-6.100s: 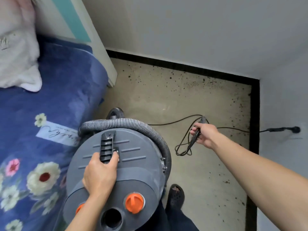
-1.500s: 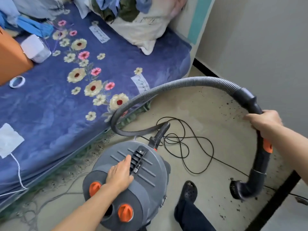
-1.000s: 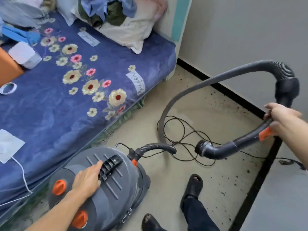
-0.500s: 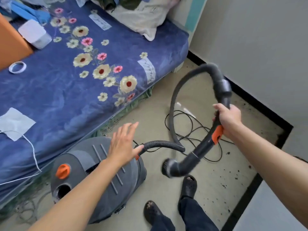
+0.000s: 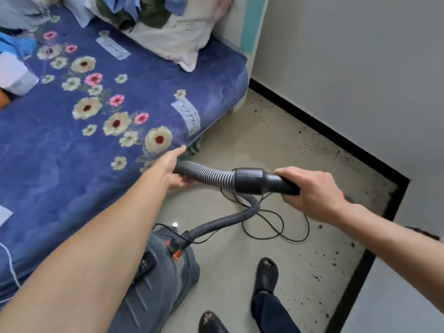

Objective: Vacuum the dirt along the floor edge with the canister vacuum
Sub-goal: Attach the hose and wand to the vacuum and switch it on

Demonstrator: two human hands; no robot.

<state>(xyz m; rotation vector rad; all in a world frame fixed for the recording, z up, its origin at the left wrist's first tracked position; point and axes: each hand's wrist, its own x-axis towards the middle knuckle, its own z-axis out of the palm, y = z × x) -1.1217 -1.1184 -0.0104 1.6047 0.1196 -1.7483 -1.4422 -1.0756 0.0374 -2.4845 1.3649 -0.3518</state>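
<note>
The grey canister vacuum [image 5: 165, 280] stands on the floor beside the bed, partly hidden by my left forearm. Its ribbed grey hose [image 5: 209, 175] loops up from the canister and runs level in front of me. My left hand [image 5: 174, 168] grips the ribbed part of the hose. My right hand [image 5: 310, 188] grips the black handle [image 5: 254, 180] at the hose's end; the nozzle is hidden behind that hand. Dark dirt specks [image 5: 341, 159] lie along the black floor edge [image 5: 319, 131] by the wall.
A bed with a blue flowered blanket [image 5: 96, 121] fills the left side, with a pillow and clothes at its head. The black power cord [image 5: 276, 224] lies coiled on the beige floor. My two feet in dark sandals [image 5: 265, 275] stand beside the canister. Grey walls close the corner at right.
My left hand has left the air above the canister and taken hold of the ribbed hose. My right hand has swung the handle from pointing down to level.
</note>
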